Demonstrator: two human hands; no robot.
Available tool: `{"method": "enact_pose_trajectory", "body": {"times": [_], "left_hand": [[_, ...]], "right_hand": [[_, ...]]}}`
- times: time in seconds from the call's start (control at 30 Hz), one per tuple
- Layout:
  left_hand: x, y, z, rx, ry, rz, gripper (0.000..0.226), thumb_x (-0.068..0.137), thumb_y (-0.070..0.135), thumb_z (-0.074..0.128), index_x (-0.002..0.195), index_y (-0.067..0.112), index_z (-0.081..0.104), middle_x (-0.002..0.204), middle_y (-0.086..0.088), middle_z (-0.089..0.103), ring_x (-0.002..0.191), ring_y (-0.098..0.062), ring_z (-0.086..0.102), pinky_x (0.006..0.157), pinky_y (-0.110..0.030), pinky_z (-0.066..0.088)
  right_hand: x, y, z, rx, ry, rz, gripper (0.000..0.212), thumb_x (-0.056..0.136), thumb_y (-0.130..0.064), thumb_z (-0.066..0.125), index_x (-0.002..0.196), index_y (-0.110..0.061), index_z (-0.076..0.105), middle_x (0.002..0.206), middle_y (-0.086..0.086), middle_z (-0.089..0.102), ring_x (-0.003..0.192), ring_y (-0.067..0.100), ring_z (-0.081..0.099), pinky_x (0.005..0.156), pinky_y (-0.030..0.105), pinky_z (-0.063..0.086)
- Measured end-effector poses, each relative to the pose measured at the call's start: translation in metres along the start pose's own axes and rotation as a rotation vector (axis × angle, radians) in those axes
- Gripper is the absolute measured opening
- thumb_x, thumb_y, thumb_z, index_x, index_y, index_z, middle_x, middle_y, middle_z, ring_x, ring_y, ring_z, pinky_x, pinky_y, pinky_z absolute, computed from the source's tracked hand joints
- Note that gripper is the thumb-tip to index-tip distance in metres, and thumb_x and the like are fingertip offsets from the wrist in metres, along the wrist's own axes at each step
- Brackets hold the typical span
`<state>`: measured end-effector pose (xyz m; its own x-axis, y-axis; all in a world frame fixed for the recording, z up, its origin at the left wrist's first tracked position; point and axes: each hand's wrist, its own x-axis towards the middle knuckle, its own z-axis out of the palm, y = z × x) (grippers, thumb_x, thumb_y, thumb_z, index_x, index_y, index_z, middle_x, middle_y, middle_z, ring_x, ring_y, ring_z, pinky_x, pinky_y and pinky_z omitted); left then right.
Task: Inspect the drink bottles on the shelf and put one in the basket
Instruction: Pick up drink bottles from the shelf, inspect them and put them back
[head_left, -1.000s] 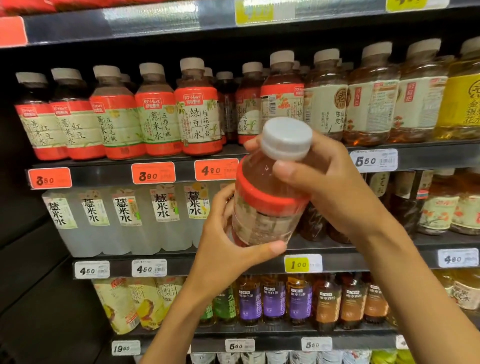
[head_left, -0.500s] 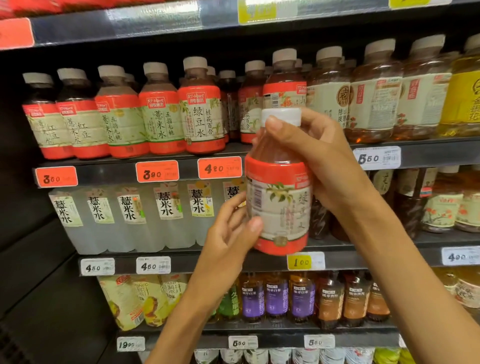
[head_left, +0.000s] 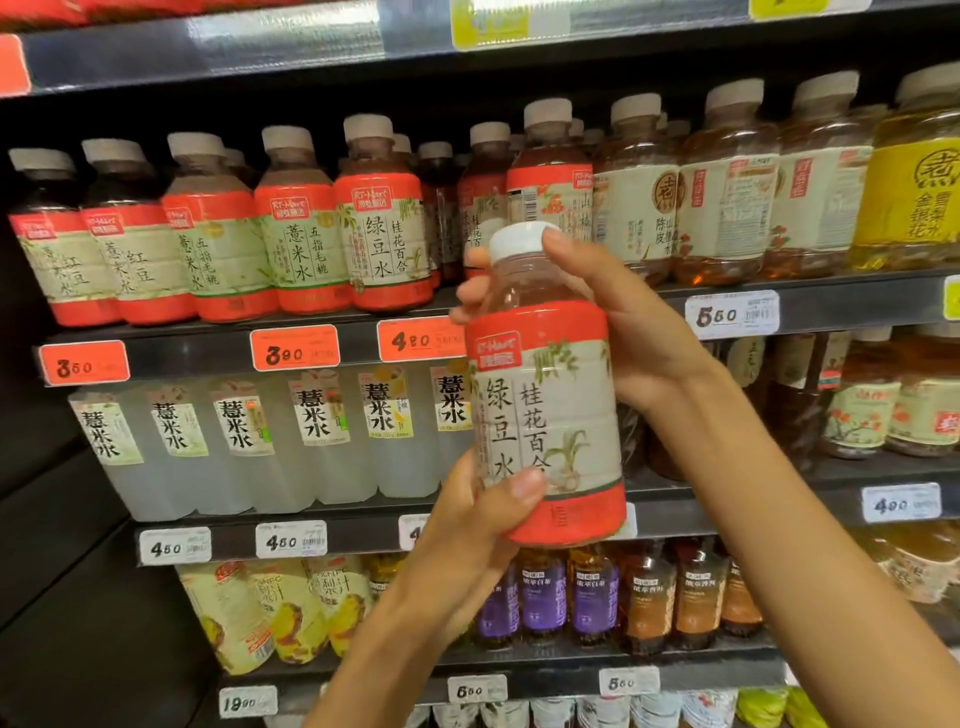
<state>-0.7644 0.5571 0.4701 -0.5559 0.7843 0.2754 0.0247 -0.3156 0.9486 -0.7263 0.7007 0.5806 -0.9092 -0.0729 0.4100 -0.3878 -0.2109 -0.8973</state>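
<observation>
Centre of the frame, a drink bottle (head_left: 545, 405) with a white cap (head_left: 519, 240) is held upright, tilted slightly left, in front of the shelf (head_left: 208, 358) and off it, its red and cream label facing the camera with large dark characters down the front. The right hand (head_left: 623, 332) comes in from the lower right and wraps the bottle's shoulder and neck from behind, its grip closed on the bottle, one fingertip resting against the cap's edge and other fingertips showing at the bottle's left side. The left hand (head_left: 467, 530) rises from the bottom centre and grips the bottle's lower part, thumb laid across the front of the label near the red bottom band, so both hands are closed on the same bottle. Behind it, in the upper half of the frame, a row of similar red-labelled bottles (head_left: 301, 244) stands on the shelf above orange price tags (head_left: 295, 349). Below them, at middle left, stand pale cloudy bottles (head_left: 239, 441) with white price tags (head_left: 291, 540) beneath. Further down, at lower centre, is a row of small purple and orange-labelled bottles (head_left: 597, 597). No basket is in view.
</observation>
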Motion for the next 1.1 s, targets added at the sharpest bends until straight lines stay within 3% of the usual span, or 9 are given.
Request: {"method": "enact_pose_trajectory", "body": {"times": [0.1,0.27,0.4,0.57,0.7,0.8,0.9,1.0,1.1], "left_hand": [[0.002,0.004,-0.004,-0.019,-0.011,0.0,0.121,0.037,0.059,0.089,0.135,0.008,0.042,0.125,-0.016,0.064,0.116,-0.033,0.06,0.1,-0.049,0.047],[0.003,0.014,-0.007,0.079,0.06,0.111,0.091,0.052,0.052,0.084,0.129,0.036,0.04,0.114,0.016,0.07,0.108,-0.004,0.065,0.08,-0.014,0.051],[0.011,0.01,0.007,0.219,0.117,0.177,0.068,0.063,0.047,0.073,0.125,0.034,0.049,0.113,0.014,0.07,0.105,-0.004,0.066,0.078,-0.012,0.051],[0.015,0.014,0.008,0.209,0.175,0.189,0.063,0.062,0.05,0.07,0.119,0.026,0.057,0.106,0.009,0.073,0.098,-0.008,0.07,0.074,-0.016,0.054],[0.007,0.018,0.002,-0.094,0.024,0.041,0.076,0.056,0.061,0.081,0.119,0.021,0.066,0.119,-0.008,0.069,0.109,-0.023,0.066,0.088,-0.036,0.057],[0.006,0.015,0.002,-0.308,-0.119,-0.034,0.078,0.067,0.058,0.077,0.131,0.019,0.057,0.134,-0.022,0.056,0.117,-0.034,0.058,0.096,-0.047,0.05],[0.008,0.016,0.001,-0.337,-0.206,-0.046,0.075,0.078,0.058,0.067,0.138,0.016,0.05,0.134,-0.027,0.053,0.115,-0.035,0.059,0.094,-0.045,0.052],[0.008,0.017,-0.004,-0.181,-0.121,-0.018,0.08,0.075,0.067,0.064,0.139,0.023,0.048,0.134,-0.02,0.056,0.12,-0.035,0.057,0.096,-0.045,0.051],[0.003,0.017,-0.008,0.099,0.01,0.054,0.069,0.076,0.072,0.056,0.132,0.033,0.05,0.13,0.002,0.063,0.12,-0.015,0.059,0.096,-0.03,0.051]], "right_hand": [[0.003,0.002,0.0,-0.056,0.045,-0.078,0.027,0.091,-0.028,0.048,0.101,-0.008,0.064,0.088,0.006,0.072,0.091,0.024,0.068,0.081,0.034,0.056],[-0.004,-0.003,0.008,-0.392,0.298,-0.198,0.027,0.092,-0.031,0.062,0.086,-0.007,0.07,0.079,0.007,0.073,0.069,0.014,0.068,0.065,0.023,0.054],[-0.002,-0.001,0.02,-0.5,0.438,-0.241,0.021,0.091,-0.028,0.065,0.084,-0.008,0.066,0.071,0.001,0.07,0.061,0.008,0.065,0.059,0.019,0.052],[-0.001,-0.008,0.01,-0.446,0.355,-0.097,0.033,0.093,-0.038,0.06,0.093,-0.007,0.07,0.075,0.002,0.072,0.069,0.011,0.068,0.064,0.02,0.054],[0.003,-0.007,-0.004,-0.272,0.256,0.013,0.037,0.092,-0.041,0.057,0.103,-0.007,0.067,0.094,0.017,0.062,0.088,0.026,0.061,0.092,0.042,0.05],[0.005,0.001,-0.003,0.026,0.153,0.099,0.039,0.086,-0.042,0.056,0.101,-0.007,0.065,0.092,0.009,0.073,0.089,0.022,0.07,0.084,0.035,0.057],[0.006,0.005,-0.001,0.118,0.145,0.075,0.042,0.082,-0.04,0.06,0.101,-0.003,0.062,0.084,0.009,0.073,0.089,0.026,0.069,0.079,0.034,0.057],[0.005,-0.001,0.0,0.041,0.227,0.047,0.035,0.088,-0.038,0.061,0.097,-0.005,0.065,0.082,0.007,0.074,0.082,0.021,0.071,0.073,0.031,0.058],[0.004,-0.005,0.0,-0.128,0.277,-0.015,0.029,0.091,-0.039,0.059,0.092,-0.01,0.065,0.083,0.005,0.074,0.075,0.015,0.071,0.063,0.025,0.056]]}}
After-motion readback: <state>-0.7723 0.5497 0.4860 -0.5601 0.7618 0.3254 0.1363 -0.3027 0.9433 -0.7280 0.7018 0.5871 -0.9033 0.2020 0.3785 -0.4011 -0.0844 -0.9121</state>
